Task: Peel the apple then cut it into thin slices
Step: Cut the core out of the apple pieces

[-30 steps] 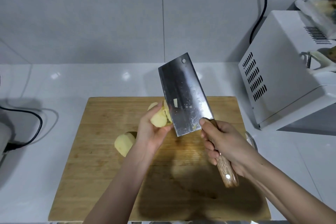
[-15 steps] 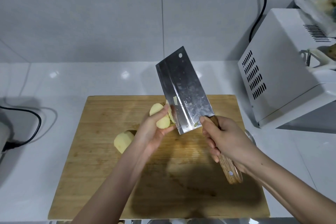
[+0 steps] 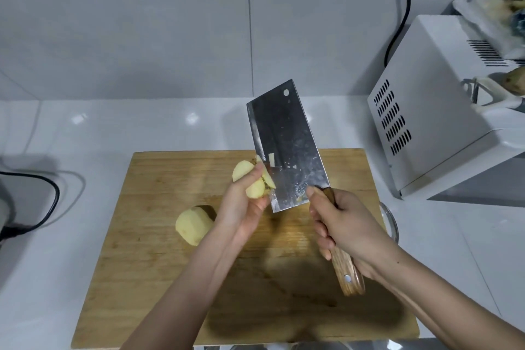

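Peeled apple half [image 3: 193,224] lies on board [image 3: 136,264], waiting. Left hand [image 3: 241,207] grips apple piece [image 3: 255,182] above board, against cleaver [image 3: 287,148], likely coring. Right hand [image 3: 345,224] clenches the handle, blade tilted up.

A wall [image 3: 142,37] of large pale grey tiles with thin grout lines rises behind a glossy white desk [image 3: 71,250], whose surface catches small bright glints of light [image 3: 192,118]. At the right a white boxy appliance [image 3: 431,128] with dark vent slots stands on the desk, and a black cable [image 3: 408,3] runs up the wall behind it. Another black cable [image 3: 58,196] curves across the desk at the left edge.
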`<move>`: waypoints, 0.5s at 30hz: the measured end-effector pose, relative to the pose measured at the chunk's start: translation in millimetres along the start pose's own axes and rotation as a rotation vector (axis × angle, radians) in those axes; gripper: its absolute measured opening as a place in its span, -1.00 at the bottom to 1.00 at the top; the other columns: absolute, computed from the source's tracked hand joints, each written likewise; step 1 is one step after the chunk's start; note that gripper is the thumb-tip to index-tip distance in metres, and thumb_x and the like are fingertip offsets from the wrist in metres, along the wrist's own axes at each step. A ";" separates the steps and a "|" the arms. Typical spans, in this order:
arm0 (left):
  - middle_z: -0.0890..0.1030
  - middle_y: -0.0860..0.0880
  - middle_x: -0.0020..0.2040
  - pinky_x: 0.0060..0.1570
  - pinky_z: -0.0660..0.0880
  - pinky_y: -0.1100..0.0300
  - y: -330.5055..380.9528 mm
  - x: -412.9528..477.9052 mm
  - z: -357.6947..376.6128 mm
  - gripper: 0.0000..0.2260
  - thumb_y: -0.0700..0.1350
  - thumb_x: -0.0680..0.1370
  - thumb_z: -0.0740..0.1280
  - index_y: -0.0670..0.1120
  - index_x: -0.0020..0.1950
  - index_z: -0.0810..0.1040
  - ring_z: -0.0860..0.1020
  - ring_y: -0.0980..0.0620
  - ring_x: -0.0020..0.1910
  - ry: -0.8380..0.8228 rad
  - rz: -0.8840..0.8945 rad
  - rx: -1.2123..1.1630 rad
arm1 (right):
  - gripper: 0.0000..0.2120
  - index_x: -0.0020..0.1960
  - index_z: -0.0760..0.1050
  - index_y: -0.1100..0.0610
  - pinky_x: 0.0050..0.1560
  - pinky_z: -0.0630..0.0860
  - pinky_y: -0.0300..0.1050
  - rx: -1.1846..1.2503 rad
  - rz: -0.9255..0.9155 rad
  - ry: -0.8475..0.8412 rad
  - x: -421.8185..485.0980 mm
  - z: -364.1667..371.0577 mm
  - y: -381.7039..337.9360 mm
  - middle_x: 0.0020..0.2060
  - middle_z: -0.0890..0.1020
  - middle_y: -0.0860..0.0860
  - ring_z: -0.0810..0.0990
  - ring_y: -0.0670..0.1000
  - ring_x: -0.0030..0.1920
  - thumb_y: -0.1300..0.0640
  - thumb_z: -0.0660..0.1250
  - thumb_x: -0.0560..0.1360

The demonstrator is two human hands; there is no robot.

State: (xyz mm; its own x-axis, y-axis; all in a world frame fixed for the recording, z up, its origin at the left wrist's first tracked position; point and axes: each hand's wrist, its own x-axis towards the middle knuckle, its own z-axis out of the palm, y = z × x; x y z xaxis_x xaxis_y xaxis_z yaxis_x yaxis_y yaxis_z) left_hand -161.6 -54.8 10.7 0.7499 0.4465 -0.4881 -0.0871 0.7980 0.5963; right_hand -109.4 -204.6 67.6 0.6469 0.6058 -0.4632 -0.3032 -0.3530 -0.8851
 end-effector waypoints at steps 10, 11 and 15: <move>0.64 -0.09 -0.15 -0.19 0.58 0.12 -0.4 -1.3 -1.4 -0.88 -0.29 0.47 0.33 -0.17 -0.01 0.56 0.63 0.01 -0.20 0.000 0.018 -0.001 | -0.65 -0.31 0.36 0.18 -0.59 0.29 -0.25 0.130 0.090 -0.062 3.2 -3.7 5.5 -0.58 0.33 0.01 0.25 -0.05 -0.64 -0.04 0.26 0.53; 0.64 -0.09 -0.14 -0.20 0.59 0.14 -2.0 -2.0 -1.6 -0.88 -0.29 0.47 0.32 -0.18 -0.01 0.56 0.63 0.01 -0.19 -0.002 0.018 -0.017 | -0.65 -0.31 0.36 0.17 -0.59 0.29 -0.25 0.135 0.101 -0.066 3.2 -4.0 5.3 -0.58 0.33 0.01 0.25 -0.05 -0.63 -0.04 0.26 0.52; 0.66 -0.07 -0.22 -0.32 0.59 0.20 -3.7 -6.0 -4.4 -0.86 -0.25 0.42 0.32 -0.17 -0.04 0.56 0.63 0.03 -0.25 -0.080 0.007 -0.036 | -0.65 -0.27 0.37 0.18 -0.60 0.29 -0.26 0.169 0.211 -0.089 3.0 -12.2 1.1 -0.56 0.32 0.01 0.25 -0.06 -0.63 -0.06 0.27 0.53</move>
State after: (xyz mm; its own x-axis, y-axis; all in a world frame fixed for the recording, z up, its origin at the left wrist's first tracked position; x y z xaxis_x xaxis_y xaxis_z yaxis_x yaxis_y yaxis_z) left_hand -168.6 -58.7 8.7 0.7992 0.4192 -0.4308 -0.1143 0.8096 0.5757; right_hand -99.3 -211.9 65.8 0.4954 0.5947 -0.6332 -0.5416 -0.3584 -0.7604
